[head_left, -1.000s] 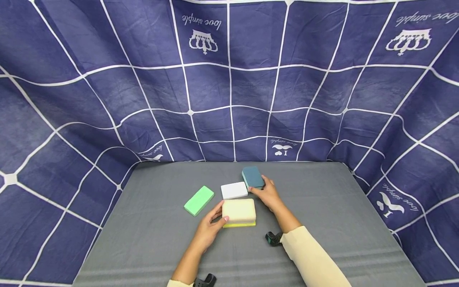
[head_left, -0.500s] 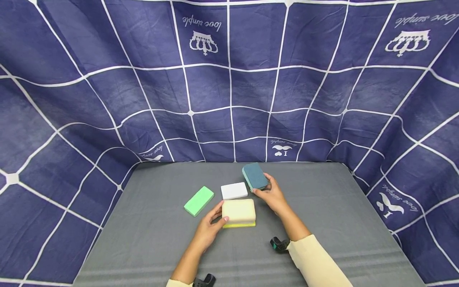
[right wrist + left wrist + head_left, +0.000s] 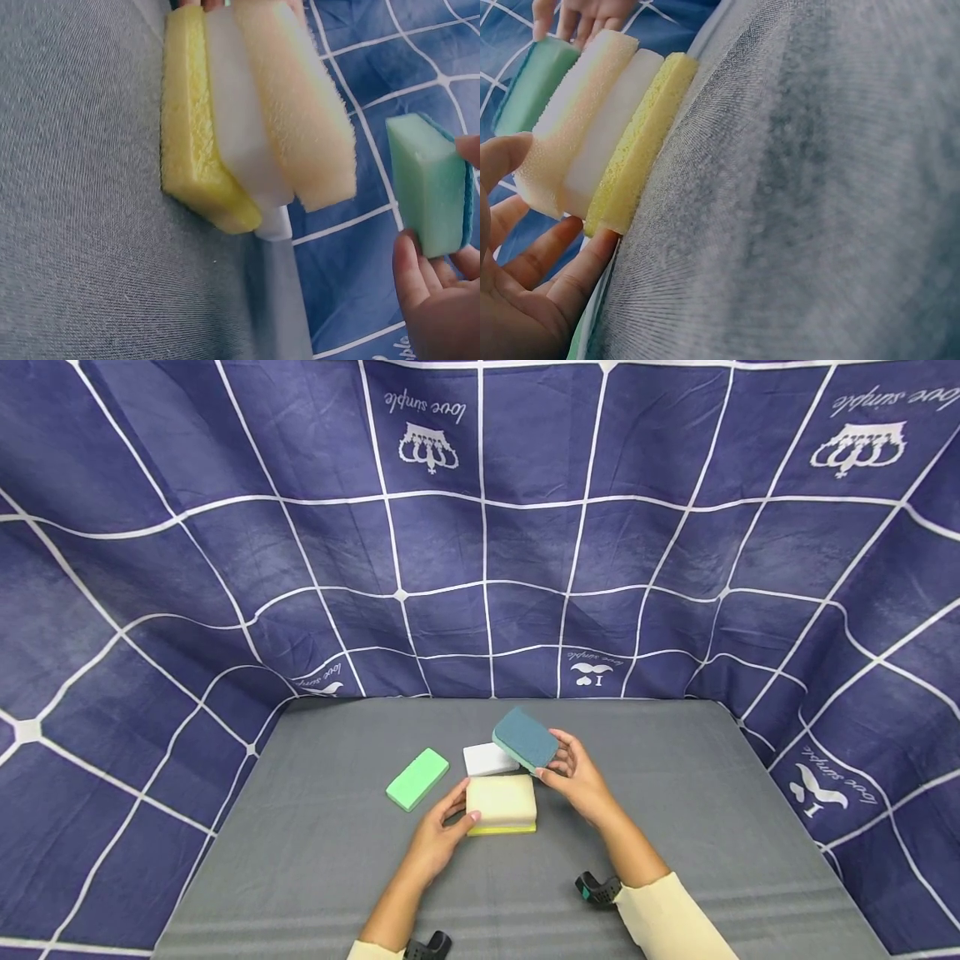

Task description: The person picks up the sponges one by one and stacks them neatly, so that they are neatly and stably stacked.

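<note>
A stack of sponges stands on the grey table: a yellow sponge (image 3: 641,146) at the bottom, a white one (image 3: 615,131) in the middle, a cream sponge (image 3: 500,797) on top. My left hand (image 3: 433,842) grips the stack at its left end, thumb at the near side and fingers by the far corner. Pinched in my right hand (image 3: 579,783) is a light green sponge with a dark teal scouring face (image 3: 525,739). It is tilted, teal face up, and raised above the level of the stack, just behind and right of it.
Behind the stack lies a white block (image 3: 482,760), partly covered by the held sponge in the head view. A bright green block (image 3: 417,779) lies to the left. A blue gridded cloth (image 3: 450,543) hangs behind and around the grey table (image 3: 315,860).
My right hand has lifted the teal-faced sponge off the table, tilted it and brought it toward the stack, now over part of the white block. My left hand has stayed at the stack.
</note>
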Tool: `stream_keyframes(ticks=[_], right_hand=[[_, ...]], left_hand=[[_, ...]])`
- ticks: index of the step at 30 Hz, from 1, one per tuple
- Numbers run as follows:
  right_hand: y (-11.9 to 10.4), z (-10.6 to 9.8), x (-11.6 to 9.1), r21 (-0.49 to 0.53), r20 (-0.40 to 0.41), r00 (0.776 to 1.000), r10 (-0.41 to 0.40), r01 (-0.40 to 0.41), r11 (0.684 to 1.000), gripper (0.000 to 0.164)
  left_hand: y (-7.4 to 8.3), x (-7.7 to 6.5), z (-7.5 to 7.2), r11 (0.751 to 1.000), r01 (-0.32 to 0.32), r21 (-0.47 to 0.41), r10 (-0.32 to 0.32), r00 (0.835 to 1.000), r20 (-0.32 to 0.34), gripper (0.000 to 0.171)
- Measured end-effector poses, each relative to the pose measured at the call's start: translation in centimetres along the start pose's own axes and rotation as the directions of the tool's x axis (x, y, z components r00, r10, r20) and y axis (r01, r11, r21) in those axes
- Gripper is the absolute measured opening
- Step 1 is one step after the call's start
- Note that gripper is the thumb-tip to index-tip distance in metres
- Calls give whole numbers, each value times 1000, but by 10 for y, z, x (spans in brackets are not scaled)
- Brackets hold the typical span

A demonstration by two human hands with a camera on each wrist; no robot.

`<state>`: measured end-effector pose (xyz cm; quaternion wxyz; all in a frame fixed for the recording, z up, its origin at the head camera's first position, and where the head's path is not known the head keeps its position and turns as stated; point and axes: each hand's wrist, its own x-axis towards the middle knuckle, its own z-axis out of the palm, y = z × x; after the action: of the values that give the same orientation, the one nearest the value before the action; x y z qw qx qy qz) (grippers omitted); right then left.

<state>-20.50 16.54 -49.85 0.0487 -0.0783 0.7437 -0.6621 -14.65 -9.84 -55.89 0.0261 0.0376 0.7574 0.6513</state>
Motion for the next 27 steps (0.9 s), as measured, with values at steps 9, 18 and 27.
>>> stream_keyframes(ticks=[9,18,27], right_hand=[[-2,-5,-14,3,141,989,-40,39,999,80],[7,-1,-18,108,267,952,-152,127,986,75],[14,1,-19,110,334,932,-141,110,988,74]], left_hand=[[0,2,2,999,-15,34,15,1000,1,62],[1,5,3,999,-2,40,2,1000,10,63],[0,7,4,997,-11,78,9,1000,28,64]])
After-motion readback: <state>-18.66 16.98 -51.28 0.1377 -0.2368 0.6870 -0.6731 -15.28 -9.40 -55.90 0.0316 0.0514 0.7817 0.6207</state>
